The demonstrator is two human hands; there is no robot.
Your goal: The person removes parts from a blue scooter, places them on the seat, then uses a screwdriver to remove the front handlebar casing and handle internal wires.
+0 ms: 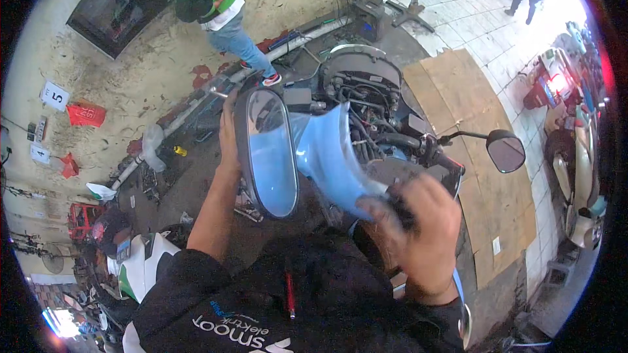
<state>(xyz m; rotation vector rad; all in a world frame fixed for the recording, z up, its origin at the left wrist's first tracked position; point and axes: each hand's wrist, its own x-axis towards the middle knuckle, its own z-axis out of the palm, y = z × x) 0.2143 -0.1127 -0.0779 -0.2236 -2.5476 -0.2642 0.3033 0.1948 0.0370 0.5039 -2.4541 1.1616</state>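
I hold a light blue scooter front panel [324,157] up in front of me, above a stripped scooter. Its oval headlight housing with a dark rim [267,152] faces me. My left hand [228,137] grips the housing's left edge. My right hand [418,225] grips the panel's lower right end, fingers curled around it. Behind the panel the scooter's bare handlebar area [366,95] shows wiring and black parts, with a round mirror [505,150] sticking out to the right.
A person in a green jacket and jeans [219,6] stands at the back by the wall. Cardboard sheets [471,124] lie on the floor right of the scooter. Parked scooters [575,144] line the right side. Another scooter [140,261] and clutter fill the lower left.
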